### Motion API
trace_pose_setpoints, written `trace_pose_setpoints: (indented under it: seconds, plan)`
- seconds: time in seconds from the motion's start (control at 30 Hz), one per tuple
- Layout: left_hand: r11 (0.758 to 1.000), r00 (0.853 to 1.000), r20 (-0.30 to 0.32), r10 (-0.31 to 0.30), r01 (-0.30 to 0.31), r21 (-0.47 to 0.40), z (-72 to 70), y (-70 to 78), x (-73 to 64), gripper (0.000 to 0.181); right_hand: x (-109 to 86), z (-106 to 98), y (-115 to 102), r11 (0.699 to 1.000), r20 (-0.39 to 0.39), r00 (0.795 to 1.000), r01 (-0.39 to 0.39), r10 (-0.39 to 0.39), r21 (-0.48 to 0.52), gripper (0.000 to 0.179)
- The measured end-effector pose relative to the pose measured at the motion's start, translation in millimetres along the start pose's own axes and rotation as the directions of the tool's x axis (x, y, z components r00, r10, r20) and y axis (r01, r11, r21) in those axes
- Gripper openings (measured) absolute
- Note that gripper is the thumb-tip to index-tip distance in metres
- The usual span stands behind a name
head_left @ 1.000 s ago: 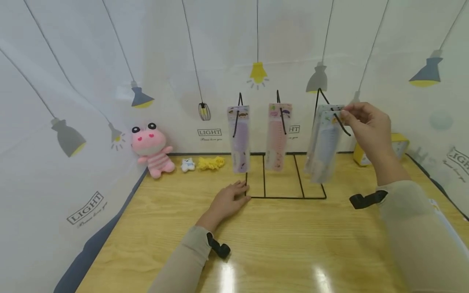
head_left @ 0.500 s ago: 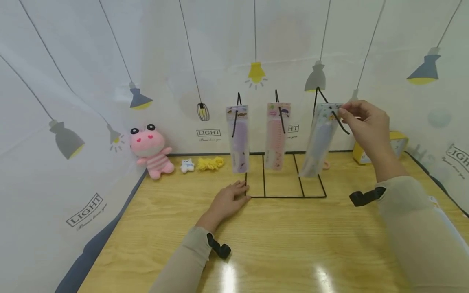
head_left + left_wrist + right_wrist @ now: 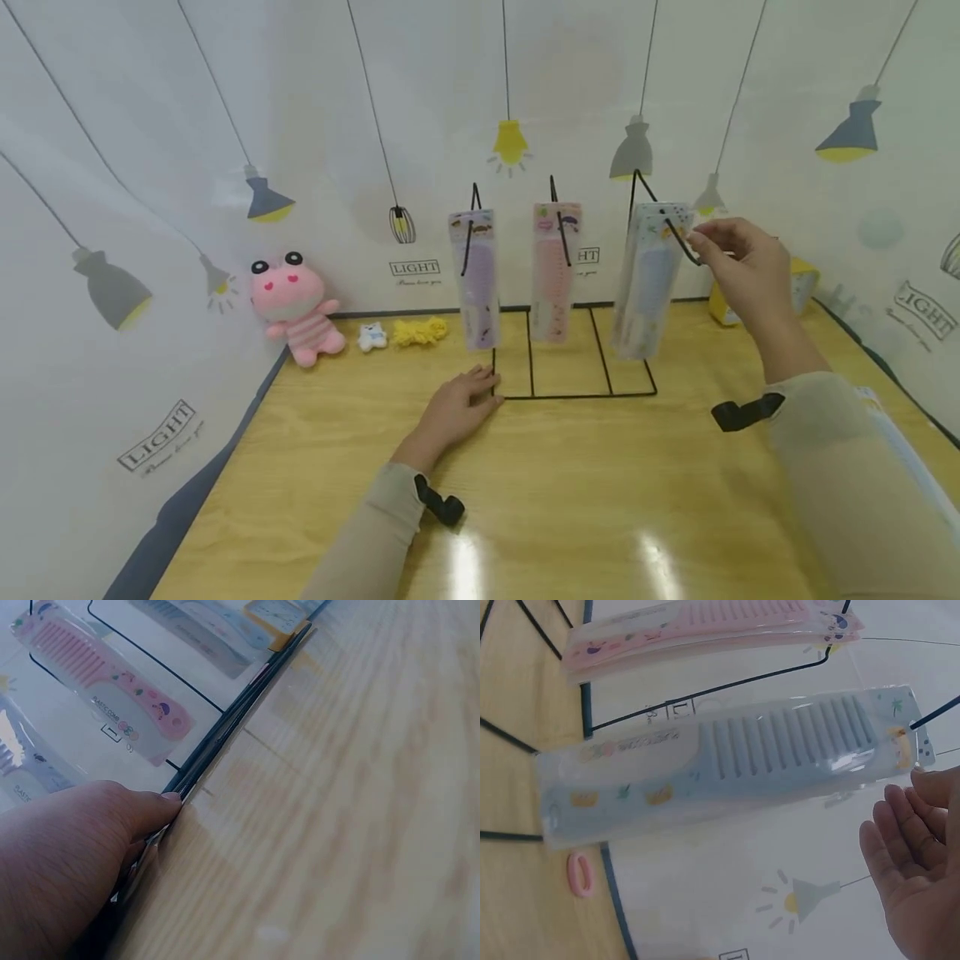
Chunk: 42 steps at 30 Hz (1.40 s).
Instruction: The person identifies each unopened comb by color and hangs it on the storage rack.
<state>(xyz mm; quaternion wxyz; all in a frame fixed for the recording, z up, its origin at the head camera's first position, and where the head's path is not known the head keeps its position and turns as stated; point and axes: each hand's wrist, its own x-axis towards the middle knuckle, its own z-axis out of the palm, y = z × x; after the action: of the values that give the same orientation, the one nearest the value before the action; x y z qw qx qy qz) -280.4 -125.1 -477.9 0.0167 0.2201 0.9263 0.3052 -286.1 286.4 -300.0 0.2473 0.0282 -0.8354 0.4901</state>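
A black wire rack (image 3: 577,397) stands on the table with packaged plastic combs on its hooks: purple (image 3: 478,292) at left, pink (image 3: 553,283) in the middle, and several packs of blue combs (image 3: 651,287) at right. My left hand (image 3: 453,408) rests on the rack's base at its left front corner, fingers extended. In the left wrist view its thumb (image 3: 154,810) lies against the base wire. My right hand (image 3: 750,267) is at the top right corner of the blue comb packs, fingers loosely curled. In the right wrist view the thumb tip meets or nearly meets the pack's edge.
A pink plush toy (image 3: 294,308), a small white bear (image 3: 372,337) and yellow yarn (image 3: 420,332) are at the back left. Behind my right hand stands a yellow clock (image 3: 804,283). A pink ring (image 3: 579,874) lies near the rack. A flat pale-blue item (image 3: 900,442) lies at right.
The blue comb packs have slid back along their hook and hang closer together. My right hand has let go of the front pack's corner. My left hand stays on the base.
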Motion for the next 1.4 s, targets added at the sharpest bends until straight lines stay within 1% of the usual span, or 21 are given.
trace_pose_setpoints:
  seconds: [0.13, 0.23, 0.37, 0.5, 0.63, 0.73, 0.8, 0.9, 0.97, 1.03, 1.13, 1.23, 1.33, 1.4]
  plan:
    - [1.0, 1.0, -0.022, 0.016, -0.016, 0.02, -11.0, 2.5, 12.7, 0.053, -5.3, -11, 6, 1.0, 0.024, 1.0, 0.011, -0.011, -0.006, 0.042]
    - [0.999, 0.999, -0.021, 0.025, -0.024, 0.024, -16.0, 5.3, 18.7, 0.053, -15.9, -22, 14, 0.999, 0.056, 0.998, 0.015, -0.013, -0.035, 0.046]
    - [0.999, 1.0, 0.005, 0.028, -0.028, 0.021, -16.1, 8.1, 19.3, 0.053, -35.5, -42, 32, 0.993, 0.086, 0.996, -0.011, 0.021, -0.117, 0.048]
    - [0.999, 1.0, -0.003, 0.03, -0.03, 0.023, -13.3, 7.1, 15.0, 0.053, -55.6, -61, 51, 0.979, 0.1, 0.993, -0.048, 0.069, -0.197, 0.049]
    - [0.999, 1.0, -0.025, 0.017, -0.017, 0.031, -11.4, 2.8, 8.6, 0.052, -77.1, -74, 72, 0.951, 0.073, 0.99, -0.096, 0.123, -0.294, 0.053]
    - [1.0, 1.0, -0.022, 0.009, -0.008, 0.024, -9.2, 0.1, 3.9, 0.052, -92.5, -82, 91, 0.919, 0.05, 0.984, -0.139, 0.169, -0.369, 0.059]
    - [1.0, 1.0, -0.013, 0.006, -0.005, 0.024, -6.7, -1.3, 1.3, 0.053, -102.5, -87, 105, 0.9, 0.041, 0.978, -0.17, 0.203, -0.401, 0.062]
    - [1.0, 1.0, -0.003, 0.007, -0.007, 0.023, -2.4, -3.0, -3.1, 0.053, -117.3, -97, 127, 0.879, 0.039, 0.965, -0.22, 0.26, -0.423, 0.064]
    - [1.0, 1.0, 0.004, 0.001, -0.001, 0.021, -0.3, -3.5, -6.0, 0.053, -125.0, -102, 140, 0.865, 0.037, 0.959, -0.237, 0.282, -0.443, 0.064]
    - [1.0, 1.0, 0.004, -0.005, 0.005, 0.011, 1.3, -3.7, -8.6, 0.053, -129.3, -106, 151, 0.85, 0.04, 0.956, -0.24, 0.291, -0.469, 0.065]
    - [1.0, 1.0, 0.005, -0.016, 0.016, 0.002, 2.7, -3.0, -10.8, 0.053, -132.2, -112, 168, 0.834, 0.05, 0.965, -0.197, 0.259, -0.515, 0.063]
    - [1.0, 1.0, 0.001, -0.015, 0.015, -0.006, 4.0, -2.7, -9.2, 0.054, -133.5, -119, 180, 0.818, 0.064, 0.967, -0.172, 0.246, -0.549, 0.064]
    - [1.0, 1.0, -0.006, -0.008, 0.008, -0.009, 4.4, -2.6, -5.6, 0.054, -134.0, -123, 188, 0.803, 0.077, 0.956, -0.192, 0.283, -0.564, 0.071]
    - [1.0, 1.0, -0.014, -0.001, 0.0, -0.008, 4.6, -3.0, -3.7, 0.053, -133.3, -124, 193, 0.781, 0.075, 0.948, -0.21, 0.311, -0.588, 0.077]
